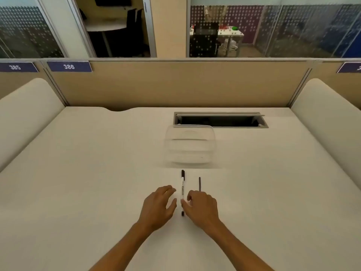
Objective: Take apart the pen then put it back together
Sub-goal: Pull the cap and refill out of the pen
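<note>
A white pen [182,187] with a black cap at its far end and a black tip piece at its near end lies lengthwise on the white desk [97,173]. A thin dark rod [199,184], apparently the refill, lies parallel just to its right. My left hand [159,207] hovers left of the pen with fingers spread and holds nothing. On the other side, my right hand [201,208] has its thumb and fingertips touching the pen's near part; the pen still rests on the desk.
A clear plastic container [190,145] stands just beyond the pen. Behind it is an open cable slot [220,120] in the desk. Beige partitions close the back and both sides.
</note>
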Available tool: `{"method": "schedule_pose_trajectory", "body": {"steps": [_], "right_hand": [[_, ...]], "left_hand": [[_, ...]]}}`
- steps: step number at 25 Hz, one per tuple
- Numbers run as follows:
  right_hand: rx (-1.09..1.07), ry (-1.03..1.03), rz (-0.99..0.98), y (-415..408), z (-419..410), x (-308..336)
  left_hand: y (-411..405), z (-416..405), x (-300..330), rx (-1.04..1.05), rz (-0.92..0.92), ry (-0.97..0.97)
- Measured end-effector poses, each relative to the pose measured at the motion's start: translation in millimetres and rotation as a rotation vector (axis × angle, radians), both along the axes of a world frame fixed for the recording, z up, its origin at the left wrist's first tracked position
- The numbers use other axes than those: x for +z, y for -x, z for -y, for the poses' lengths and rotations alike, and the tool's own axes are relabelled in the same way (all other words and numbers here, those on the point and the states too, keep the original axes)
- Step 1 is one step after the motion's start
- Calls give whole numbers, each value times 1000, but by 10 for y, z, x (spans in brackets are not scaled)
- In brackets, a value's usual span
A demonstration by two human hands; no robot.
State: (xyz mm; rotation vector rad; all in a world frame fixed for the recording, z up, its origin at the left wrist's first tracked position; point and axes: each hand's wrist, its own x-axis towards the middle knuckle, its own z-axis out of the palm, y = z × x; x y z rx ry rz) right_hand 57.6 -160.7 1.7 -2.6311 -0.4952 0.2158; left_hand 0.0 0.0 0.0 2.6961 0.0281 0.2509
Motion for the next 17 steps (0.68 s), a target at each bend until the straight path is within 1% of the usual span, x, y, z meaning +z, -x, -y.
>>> {"method": "schedule_pose_trajectory", "body": {"steps": [3, 10, 15, 17], "right_hand": [[-4, 66, 2, 111, -48, -96], [-23, 13, 36, 169, -87, -153], [-65, 19, 26, 150, -81, -133], [-102, -7, 51, 169, -56, -129]], "left_hand": [[102, 28, -99, 16, 26, 25], [279, 56, -330, 27, -19, 17], [237, 89, -304, 26, -11, 27], [182, 101, -246, 25, -11, 46]]}}
